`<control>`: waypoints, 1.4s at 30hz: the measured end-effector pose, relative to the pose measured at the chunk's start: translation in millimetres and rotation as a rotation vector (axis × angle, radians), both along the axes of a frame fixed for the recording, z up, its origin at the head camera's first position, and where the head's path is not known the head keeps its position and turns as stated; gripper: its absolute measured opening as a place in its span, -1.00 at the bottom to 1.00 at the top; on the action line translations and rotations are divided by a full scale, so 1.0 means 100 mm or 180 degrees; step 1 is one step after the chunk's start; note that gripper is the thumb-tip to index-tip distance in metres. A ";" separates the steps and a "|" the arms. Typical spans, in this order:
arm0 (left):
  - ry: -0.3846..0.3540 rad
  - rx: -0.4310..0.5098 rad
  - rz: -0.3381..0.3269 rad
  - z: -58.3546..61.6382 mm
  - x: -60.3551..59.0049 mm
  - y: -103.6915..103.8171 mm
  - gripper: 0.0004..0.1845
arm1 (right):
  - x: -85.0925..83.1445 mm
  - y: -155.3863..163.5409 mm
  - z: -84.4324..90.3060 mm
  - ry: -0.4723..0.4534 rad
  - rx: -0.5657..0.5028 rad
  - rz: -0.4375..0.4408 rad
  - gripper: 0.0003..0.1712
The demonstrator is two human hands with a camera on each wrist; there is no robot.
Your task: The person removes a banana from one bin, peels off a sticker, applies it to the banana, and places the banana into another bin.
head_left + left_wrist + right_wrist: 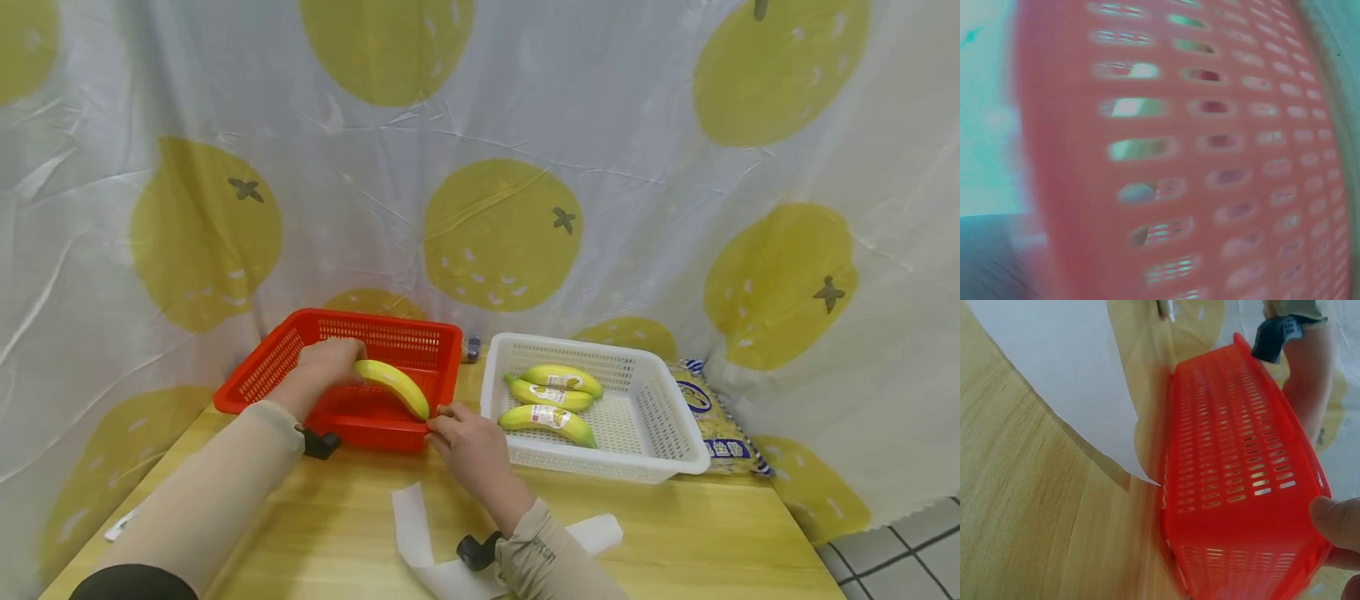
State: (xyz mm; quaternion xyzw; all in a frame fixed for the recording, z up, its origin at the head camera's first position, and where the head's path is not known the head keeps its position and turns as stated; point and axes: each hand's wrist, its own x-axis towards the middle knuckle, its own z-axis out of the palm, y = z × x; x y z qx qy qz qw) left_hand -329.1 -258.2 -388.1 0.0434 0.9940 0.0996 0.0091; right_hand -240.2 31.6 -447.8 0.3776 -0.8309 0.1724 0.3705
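Nearest the head camera, the right hand (471,446) rests on the wooden table (675,533), its fingertips (1335,515) pinching the front corner rim of the red basket (360,379). Over that basket the left hand (324,367) curls its fingers round one end of a banana (393,385), held just above the basket's floor. Just beside it, a white basket (637,450) holds three more bananas (551,400). White paper (420,542) lies under the right wrist.
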 end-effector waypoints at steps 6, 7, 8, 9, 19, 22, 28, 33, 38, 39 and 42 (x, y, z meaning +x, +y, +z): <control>0.0392 0.0060 0.0127 0.23 0.30 0.01 -0.73 | 0.02 0.03 0.02 -0.0096 0.0080 0.0046 -0.81; 0.0492 0.0076 0.0169 0.27 0.38 0.01 -0.72 | 0.02 0.05 0.02 -0.0067 0.0076 0.0108 -0.80; 0.0601 0.0081 0.0203 0.30 0.48 0.00 -0.70 | 0.03 0.06 0.03 -0.0029 0.0062 0.0189 -0.79; 0.0720 0.0099 0.0245 0.32 0.58 0.00 -0.69 | 0.05 0.10 0.04 0.0012 0.0038 0.0290 -0.80; 0.2328 0.1736 -0.0560 -0.28 1.29 0.40 -0.46 | 0.43 0.86 -0.08 -0.1125 0.0193 0.1189 -0.96; 0.2355 0.2105 -0.1107 -0.62 1.40 0.59 -0.46 | 0.59 0.91 -0.18 -0.1720 0.0815 0.1039 -0.84; 0.1666 0.1895 -0.1171 -0.98 1.53 0.83 -0.54 | 0.78 0.71 -0.31 -0.1993 0.1390 0.1318 -0.85; 0.1059 0.1546 -0.0987 -1.07 1.53 0.86 -0.56 | 0.86 0.61 -0.31 -0.2537 0.1309 0.1579 -0.92; 0.0916 0.1311 -0.0996 -1.13 1.51 0.86 -0.57 | 0.90 0.60 -0.32 -0.2792 0.1186 0.1515 -0.93; 0.0930 0.1251 -0.0979 -1.14 1.51 0.85 -0.57 | 0.90 0.60 -0.32 -0.2760 0.1165 0.1509 -0.92; 0.0935 0.1066 -0.0918 -1.16 1.53 0.85 -0.54 | 0.90 0.61 -0.34 -0.2711 0.1119 0.1486 -0.91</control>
